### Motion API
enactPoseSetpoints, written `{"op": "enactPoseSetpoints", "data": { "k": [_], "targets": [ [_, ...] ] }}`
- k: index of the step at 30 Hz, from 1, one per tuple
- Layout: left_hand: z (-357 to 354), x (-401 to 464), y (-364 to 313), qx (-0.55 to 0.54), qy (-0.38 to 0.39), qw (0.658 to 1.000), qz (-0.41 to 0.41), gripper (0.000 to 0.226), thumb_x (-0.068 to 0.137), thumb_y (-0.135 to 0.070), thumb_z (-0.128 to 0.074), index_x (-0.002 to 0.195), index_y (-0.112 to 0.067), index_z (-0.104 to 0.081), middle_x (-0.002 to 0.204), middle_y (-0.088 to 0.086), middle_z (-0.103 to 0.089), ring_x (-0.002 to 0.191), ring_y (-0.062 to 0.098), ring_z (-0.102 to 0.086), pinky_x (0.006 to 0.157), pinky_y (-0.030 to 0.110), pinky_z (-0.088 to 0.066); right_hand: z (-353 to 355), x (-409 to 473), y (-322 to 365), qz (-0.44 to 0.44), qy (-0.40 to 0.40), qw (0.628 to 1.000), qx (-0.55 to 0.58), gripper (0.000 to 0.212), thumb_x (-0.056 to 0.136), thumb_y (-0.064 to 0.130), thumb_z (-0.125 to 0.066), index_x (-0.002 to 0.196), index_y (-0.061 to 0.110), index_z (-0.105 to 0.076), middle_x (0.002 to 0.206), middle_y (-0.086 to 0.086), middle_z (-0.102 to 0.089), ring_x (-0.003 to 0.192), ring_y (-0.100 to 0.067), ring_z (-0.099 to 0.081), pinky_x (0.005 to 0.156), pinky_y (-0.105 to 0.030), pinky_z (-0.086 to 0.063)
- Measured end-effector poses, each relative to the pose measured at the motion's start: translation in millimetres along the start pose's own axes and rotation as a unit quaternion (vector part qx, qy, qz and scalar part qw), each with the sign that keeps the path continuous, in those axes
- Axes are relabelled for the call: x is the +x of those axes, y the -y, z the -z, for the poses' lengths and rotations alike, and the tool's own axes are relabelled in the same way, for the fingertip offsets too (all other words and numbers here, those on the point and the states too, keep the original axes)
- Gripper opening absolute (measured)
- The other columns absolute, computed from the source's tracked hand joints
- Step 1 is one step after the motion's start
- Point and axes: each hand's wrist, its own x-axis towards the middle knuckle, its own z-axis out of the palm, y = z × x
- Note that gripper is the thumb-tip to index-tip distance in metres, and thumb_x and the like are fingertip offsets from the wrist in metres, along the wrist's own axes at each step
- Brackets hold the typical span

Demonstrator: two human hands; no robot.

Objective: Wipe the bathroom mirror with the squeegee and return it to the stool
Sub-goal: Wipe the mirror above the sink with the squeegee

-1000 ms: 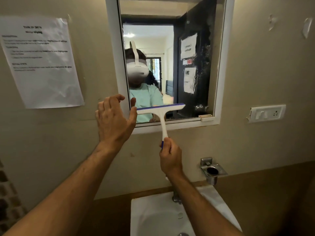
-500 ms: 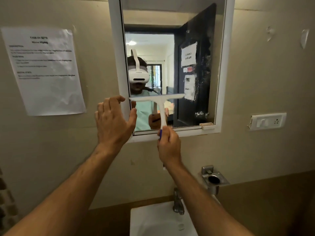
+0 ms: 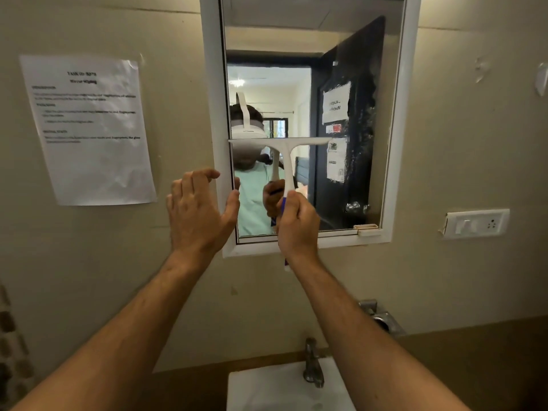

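Note:
A white-framed mirror [image 3: 355,40] hangs on the beige wall straight ahead. A white T-shaped squeegee [image 3: 286,157] with a blue grip lies against the glass, its blade level across the left half at mid height. My right hand [image 3: 298,225] is closed around the squeegee's handle near the mirror's lower edge. My left hand [image 3: 198,213] is raised with fingers spread, its palm by the mirror's left frame, holding nothing. The stool is out of sight.
A printed paper sheet [image 3: 89,129] is taped to the wall at left. A white switch plate [image 3: 476,223] sits at right. Below are a white sink [image 3: 267,390], a metal tap [image 3: 312,364] and a metal holder [image 3: 382,317].
My right hand has pushed the squeegee up the glass from the bottom edge to mid height. My left hand has stayed beside the frame. The view has tilted up slightly.

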Motion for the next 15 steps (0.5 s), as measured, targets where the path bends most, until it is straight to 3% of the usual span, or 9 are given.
{"op": "enactPoseSetpoints", "data": {
  "k": [3, 6, 10, 14, 15],
  "targets": [
    [3, 0, 3, -0.002, -0.01, 1.0, 0.002, 0.047, 0.087, -0.048, -0.057, 0.121, -0.016, -0.052, 0.116, 0.006, -0.055, 0.109, 0.024, -0.046, 0.089, 0.035, -0.034, 3, -19, -21, -0.015, 0.016, 1.0, 0.015, 0.031, 0.106, 0.036, -0.035, 0.08, 0.03, -0.052, 0.08, -0.008, -0.059, 0.064, -0.005, -0.054, 0.057, -0.017, -0.043],
    [5, 2, 6, 0.004, -0.01, 1.0, 0.001, 0.048, 0.087, -0.048, -0.057, 0.122, -0.014, -0.053, 0.117, 0.007, -0.055, 0.11, 0.025, -0.046, 0.09, 0.039, -0.037, 10, -49, -51, -0.031, 0.029, 0.999, 0.024, 0.031, 0.104, 0.035, -0.036, 0.079, 0.028, -0.053, 0.064, 0.001, -0.051, 0.056, -0.011, -0.048, 0.051, -0.034, -0.041],
    [5, 6, 3, 0.002, -0.014, 1.0, 0.006, 0.049, 0.087, -0.047, -0.057, 0.122, -0.012, -0.053, 0.118, 0.008, -0.055, 0.11, 0.026, -0.045, 0.089, 0.033, -0.032, 16, -64, -66, -0.037, 0.039, 0.998, 0.043, 0.031, 0.1, 0.04, -0.036, 0.081, 0.026, -0.055, 0.063, 0.001, -0.051, 0.053, -0.01, -0.045, 0.049, -0.031, -0.038],
    [4, 13, -3, 0.003, -0.019, 1.0, -0.006, 0.048, 0.087, -0.046, -0.057, 0.122, -0.013, -0.053, 0.117, 0.008, -0.055, 0.11, 0.027, -0.046, 0.089, 0.037, -0.034, 7, -21, -31, -0.014, 0.012, 0.999, 0.043, 0.032, 0.1, 0.043, -0.034, 0.076, 0.033, -0.053, 0.078, -0.011, -0.058, 0.06, -0.01, -0.049, 0.056, -0.034, -0.042],
    [4, 16, -6, 0.002, -0.022, 1.0, -0.008, 0.048, 0.087, -0.046, -0.057, 0.122, -0.013, -0.053, 0.117, 0.008, -0.055, 0.11, 0.027, -0.047, 0.089, 0.038, -0.034, 4, -5, -18, -0.002, -0.002, 1.0, 0.03, 0.033, 0.1, 0.044, -0.033, 0.075, 0.034, -0.052, 0.077, -0.008, -0.058, 0.064, -0.011, -0.051, 0.06, -0.036, -0.044]
  ]
}}
